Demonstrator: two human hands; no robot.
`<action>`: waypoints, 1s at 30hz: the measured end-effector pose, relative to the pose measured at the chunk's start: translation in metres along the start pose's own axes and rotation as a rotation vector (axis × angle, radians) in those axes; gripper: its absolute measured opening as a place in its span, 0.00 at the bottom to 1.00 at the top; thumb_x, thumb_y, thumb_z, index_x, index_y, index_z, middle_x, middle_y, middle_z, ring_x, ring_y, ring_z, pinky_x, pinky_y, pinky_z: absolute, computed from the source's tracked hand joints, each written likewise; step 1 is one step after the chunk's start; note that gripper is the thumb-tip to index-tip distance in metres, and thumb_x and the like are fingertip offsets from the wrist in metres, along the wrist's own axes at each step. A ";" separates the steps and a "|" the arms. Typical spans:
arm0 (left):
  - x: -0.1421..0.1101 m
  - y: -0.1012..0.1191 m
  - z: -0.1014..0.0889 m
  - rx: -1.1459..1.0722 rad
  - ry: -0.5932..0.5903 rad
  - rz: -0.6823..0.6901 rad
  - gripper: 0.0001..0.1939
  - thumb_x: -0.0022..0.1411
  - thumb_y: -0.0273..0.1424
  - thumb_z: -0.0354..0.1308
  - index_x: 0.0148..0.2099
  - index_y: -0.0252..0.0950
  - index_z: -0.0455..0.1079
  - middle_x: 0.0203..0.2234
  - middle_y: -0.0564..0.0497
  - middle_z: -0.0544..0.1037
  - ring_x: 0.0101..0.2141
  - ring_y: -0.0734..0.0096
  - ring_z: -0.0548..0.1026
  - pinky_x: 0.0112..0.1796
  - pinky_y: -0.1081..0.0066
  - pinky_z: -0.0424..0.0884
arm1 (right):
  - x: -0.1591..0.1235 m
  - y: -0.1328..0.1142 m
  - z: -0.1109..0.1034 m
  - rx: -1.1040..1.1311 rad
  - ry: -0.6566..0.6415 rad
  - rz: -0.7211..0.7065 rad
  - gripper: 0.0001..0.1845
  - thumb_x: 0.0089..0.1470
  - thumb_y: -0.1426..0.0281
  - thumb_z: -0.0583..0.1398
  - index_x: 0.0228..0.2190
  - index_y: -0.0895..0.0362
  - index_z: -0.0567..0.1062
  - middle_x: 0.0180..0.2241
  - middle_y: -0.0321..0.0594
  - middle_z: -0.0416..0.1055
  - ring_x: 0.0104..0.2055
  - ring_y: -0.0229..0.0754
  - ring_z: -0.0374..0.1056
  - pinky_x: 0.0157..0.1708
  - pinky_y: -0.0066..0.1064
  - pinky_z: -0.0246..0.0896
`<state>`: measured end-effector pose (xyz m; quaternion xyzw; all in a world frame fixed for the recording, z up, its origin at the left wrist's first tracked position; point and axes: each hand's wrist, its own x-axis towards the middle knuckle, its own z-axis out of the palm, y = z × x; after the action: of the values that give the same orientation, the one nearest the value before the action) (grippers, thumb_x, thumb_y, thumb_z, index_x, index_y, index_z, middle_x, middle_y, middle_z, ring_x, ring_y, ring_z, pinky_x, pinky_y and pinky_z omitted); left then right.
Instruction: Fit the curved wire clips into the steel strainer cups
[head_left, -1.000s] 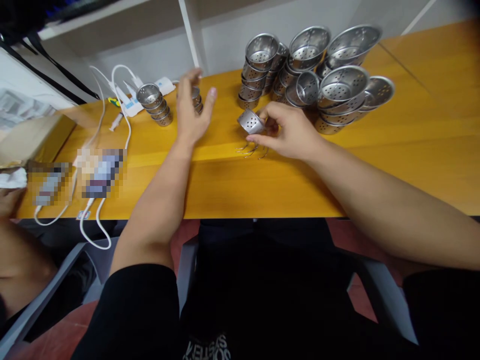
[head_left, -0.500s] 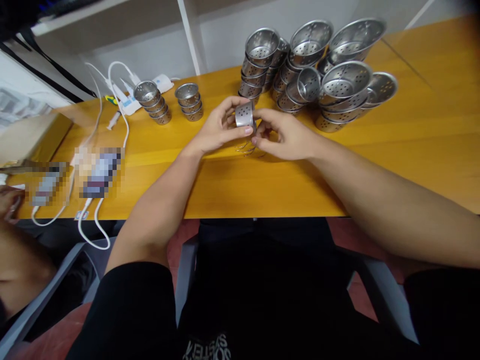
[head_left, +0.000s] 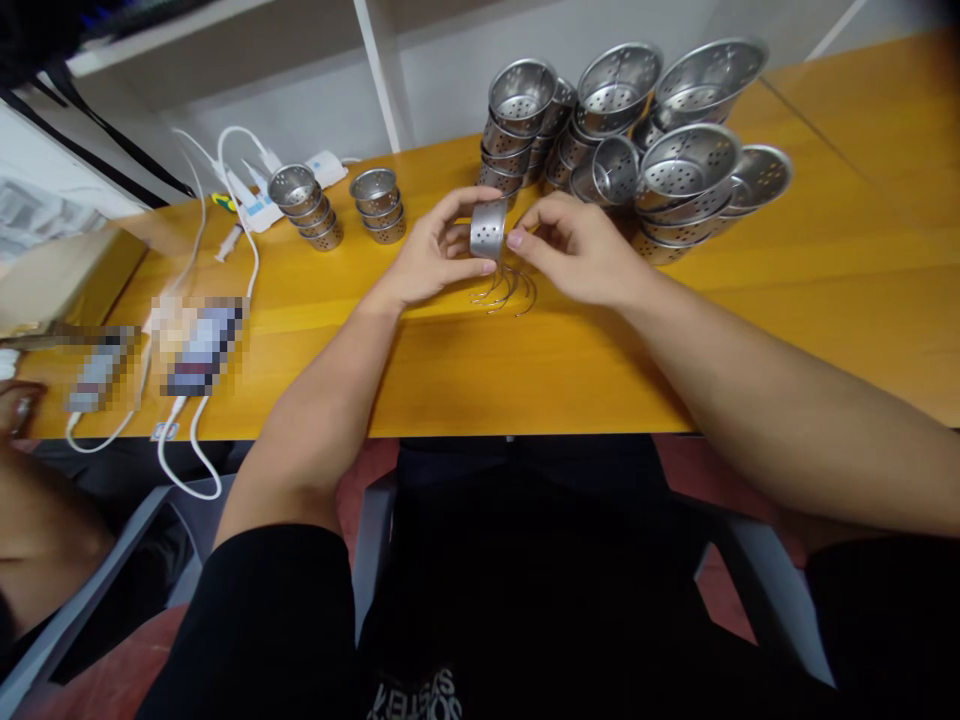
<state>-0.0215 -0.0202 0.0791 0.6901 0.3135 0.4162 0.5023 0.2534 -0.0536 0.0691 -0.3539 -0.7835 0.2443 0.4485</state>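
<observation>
My left hand (head_left: 431,255) is closed around a small perforated metal cup (head_left: 488,231), tipped on its side with the rim towards the right. Thumb and fingers of my right hand (head_left: 581,245) pinch together right at that rim; whatever lies between the fingertips is too small to make out. Several thin curved wire hooks (head_left: 516,292) lie on the wooden table (head_left: 525,375) just beneath the cup.
Behind my right hand stand several stacks of larger perforated cups (head_left: 686,170). Two short stacks of small cups (head_left: 379,205) are at the left rear. Phones (head_left: 204,350) on white cables and a cardboard box (head_left: 75,275) lie left, near another person's hand (head_left: 16,405).
My right hand has drawn slightly up and its fingertips have come together at the cup's rim. More of the wire hooks show now. My left hand keeps its hold.
</observation>
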 end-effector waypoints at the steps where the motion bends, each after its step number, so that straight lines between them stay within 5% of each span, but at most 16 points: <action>1: 0.002 -0.006 -0.003 0.028 -0.017 0.023 0.53 0.46 0.43 1.01 0.70 0.44 0.83 0.70 0.47 0.80 0.77 0.33 0.83 0.79 0.35 0.79 | 0.000 0.002 0.000 0.010 -0.002 0.025 0.46 0.64 0.14 0.67 0.40 0.45 0.80 0.36 0.41 0.74 0.38 0.54 0.70 0.43 0.54 0.76; 5: 0.009 -0.034 -0.015 0.180 -0.143 0.175 0.64 0.50 0.73 0.90 0.78 0.50 0.74 0.77 0.44 0.74 0.73 0.35 0.85 0.72 0.38 0.86 | 0.000 0.005 0.004 0.124 -0.008 0.100 0.47 0.59 0.14 0.70 0.39 0.45 0.82 0.32 0.40 0.75 0.33 0.52 0.66 0.34 0.48 0.64; 8: 0.012 -0.045 -0.018 0.268 -0.171 0.263 0.65 0.56 0.81 0.80 0.81 0.52 0.68 0.79 0.42 0.71 0.71 0.38 0.87 0.66 0.44 0.91 | 0.000 0.003 0.004 0.181 -0.015 0.118 0.47 0.55 0.14 0.73 0.38 0.44 0.83 0.34 0.41 0.78 0.33 0.51 0.66 0.35 0.48 0.63; 23: 0.009 -0.026 -0.023 0.444 -0.166 0.315 0.64 0.57 0.84 0.76 0.79 0.50 0.72 0.73 0.41 0.80 0.74 0.38 0.84 0.73 0.40 0.84 | 0.004 -0.011 -0.004 0.192 -0.020 0.193 0.45 0.50 0.15 0.76 0.33 0.43 0.82 0.33 0.41 0.77 0.36 0.55 0.68 0.40 0.53 0.69; 30: 0.003 -0.021 -0.026 0.505 -0.153 0.278 0.58 0.58 0.78 0.80 0.76 0.48 0.74 0.73 0.39 0.82 0.71 0.40 0.86 0.67 0.44 0.88 | -0.001 -0.002 -0.005 -0.083 0.038 0.093 0.39 0.65 0.18 0.70 0.41 0.40 0.87 0.50 0.52 0.85 0.57 0.73 0.78 0.64 0.72 0.77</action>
<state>-0.0440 -0.0002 0.0642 0.8588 0.2707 0.3367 0.2752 0.2576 -0.0556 0.0722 -0.4126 -0.7672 0.2255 0.4363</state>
